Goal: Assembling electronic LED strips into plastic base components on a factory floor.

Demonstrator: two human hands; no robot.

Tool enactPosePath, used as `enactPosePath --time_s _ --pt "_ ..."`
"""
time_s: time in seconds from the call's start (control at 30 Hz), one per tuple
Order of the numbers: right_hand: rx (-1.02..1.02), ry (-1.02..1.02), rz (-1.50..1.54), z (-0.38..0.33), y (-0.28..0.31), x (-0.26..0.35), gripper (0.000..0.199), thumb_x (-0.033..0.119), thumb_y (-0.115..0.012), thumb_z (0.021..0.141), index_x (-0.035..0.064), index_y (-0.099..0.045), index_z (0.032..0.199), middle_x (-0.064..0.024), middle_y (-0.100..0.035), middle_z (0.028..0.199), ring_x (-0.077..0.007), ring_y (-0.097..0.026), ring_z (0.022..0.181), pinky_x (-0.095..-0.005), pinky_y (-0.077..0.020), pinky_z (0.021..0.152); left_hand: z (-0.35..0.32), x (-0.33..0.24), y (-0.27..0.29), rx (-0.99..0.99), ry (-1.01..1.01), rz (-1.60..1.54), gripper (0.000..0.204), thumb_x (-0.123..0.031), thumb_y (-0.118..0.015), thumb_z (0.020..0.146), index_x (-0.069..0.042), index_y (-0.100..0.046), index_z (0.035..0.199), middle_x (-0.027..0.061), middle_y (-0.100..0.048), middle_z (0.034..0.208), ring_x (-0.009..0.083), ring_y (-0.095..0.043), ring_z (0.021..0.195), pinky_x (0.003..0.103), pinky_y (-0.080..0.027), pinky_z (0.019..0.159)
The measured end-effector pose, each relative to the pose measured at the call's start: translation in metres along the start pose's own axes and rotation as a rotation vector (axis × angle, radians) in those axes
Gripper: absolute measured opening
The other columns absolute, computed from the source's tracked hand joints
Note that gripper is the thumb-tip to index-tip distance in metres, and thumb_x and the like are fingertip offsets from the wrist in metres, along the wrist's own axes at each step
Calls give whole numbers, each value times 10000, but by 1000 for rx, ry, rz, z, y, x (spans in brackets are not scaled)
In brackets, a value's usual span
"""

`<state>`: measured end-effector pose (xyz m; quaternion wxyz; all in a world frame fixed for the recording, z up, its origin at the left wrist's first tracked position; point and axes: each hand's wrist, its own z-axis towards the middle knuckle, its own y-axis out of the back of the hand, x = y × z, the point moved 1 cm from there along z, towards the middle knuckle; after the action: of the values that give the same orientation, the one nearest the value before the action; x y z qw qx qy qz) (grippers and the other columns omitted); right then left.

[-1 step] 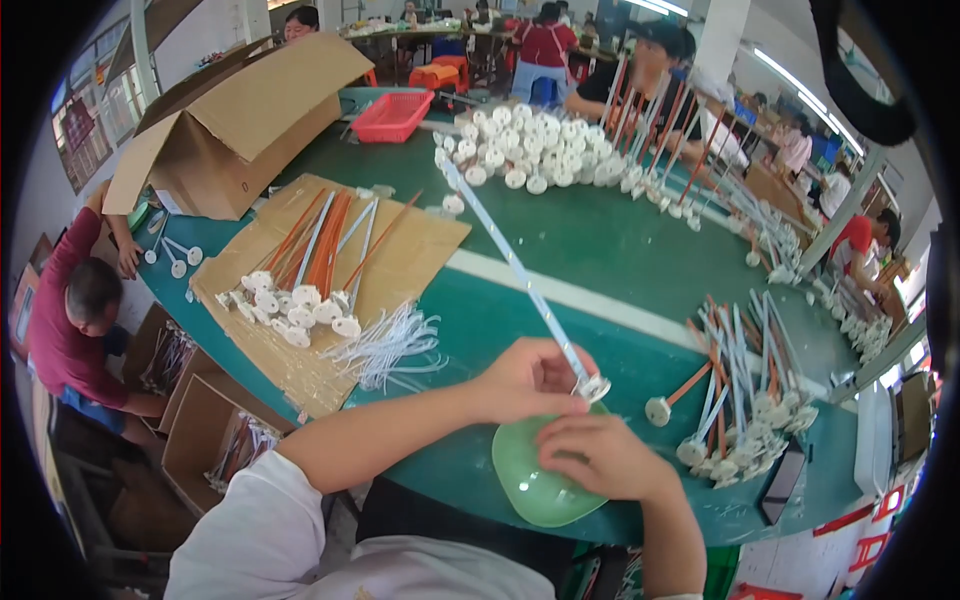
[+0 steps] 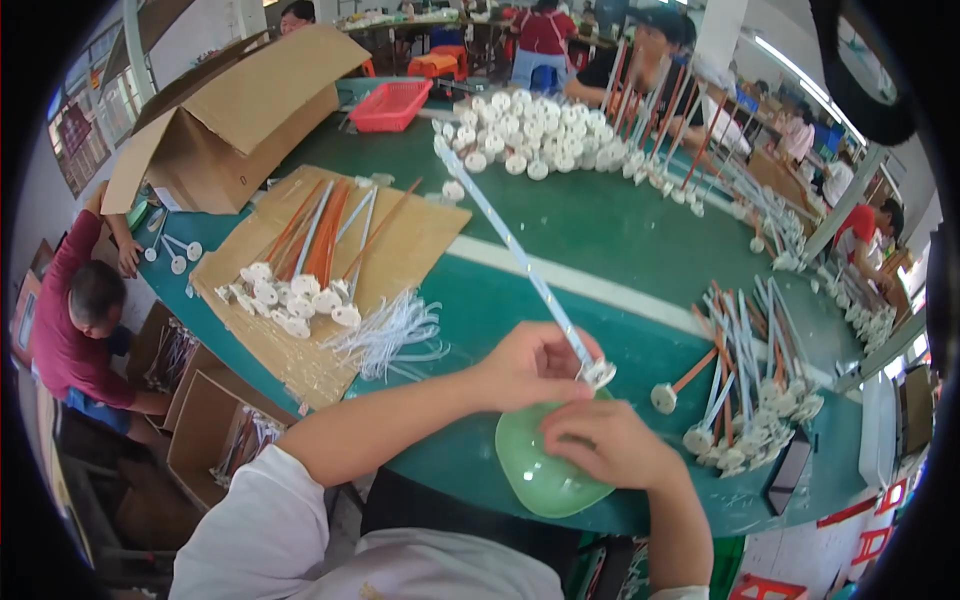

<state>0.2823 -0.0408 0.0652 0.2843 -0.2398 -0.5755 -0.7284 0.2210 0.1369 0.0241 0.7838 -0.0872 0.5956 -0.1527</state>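
My left hand [image 2: 530, 368] is closed on a long, pale blue strip-like stick [image 2: 515, 255]. The stick slants up and away to the left, and a white round disc [image 2: 598, 374] sits at its near end, by my fingertips. My right hand [image 2: 612, 443] is just below, over a light green bowl [image 2: 530, 470], with its fingers curled and their tips close to my left fingers. Whatever those fingers pinch, if anything, is too small to make out. The bowl rests at the near edge of the green table [image 2: 420, 440], partly covered by my right hand.
Orange and pale sticks with white discs lie on a cardboard sheet [image 2: 400, 235], beside a bundle of white ties [image 2: 395, 340]. More disc-ended sticks [image 2: 745, 420] and a dark phone [image 2: 790, 472] are at right. Beyond are white discs [image 2: 540, 135], a red basket [image 2: 392, 105], a carton [image 2: 240, 150] and co-workers.
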Motion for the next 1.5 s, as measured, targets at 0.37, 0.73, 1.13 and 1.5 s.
enactPosePath --time_s 0.37,0.73,1.13,1.5 --pt "-452 -183 204 1 6 1 78 13 -757 767 -23 -726 828 -86 -700 758 -124 -670 627 -239 -524 589 -5 -11 -7 -72 -18 -134 409 -30 -735 831 -21 -573 1206 128 -652 1156 239 -648 1055 408 -518 931" --pt "-689 -287 463 -4 5 1 87 -71 -740 771 -35 -723 848 -69 -685 752 -108 -633 658 -221 -488 586 -11 -17 -17 -66 -84 -216 446 1 -665 875 -37 -504 1289 166 -582 1276 313 -578 1194 518 -461 1039" --pt "-844 -166 259 -3 2 -6 133 -81 -731 786 -39 -704 910 -89 -697 863 -136 -651 782 -248 -519 700 -11 -23 -24 -186 -28 -332 404 -8 -702 874 -8 -522 1236 141 -628 1202 287 -628 1144 431 -530 996" --pt "-870 134 -478 -2 6 -9 192 -40 -759 667 14 -727 848 -66 -676 776 -207 -619 657 -290 -501 571 -10 -23 -22 -213 30 -345 342 4 -670 897 -12 -538 1212 135 -635 1185 321 -637 1134 417 -546 976"
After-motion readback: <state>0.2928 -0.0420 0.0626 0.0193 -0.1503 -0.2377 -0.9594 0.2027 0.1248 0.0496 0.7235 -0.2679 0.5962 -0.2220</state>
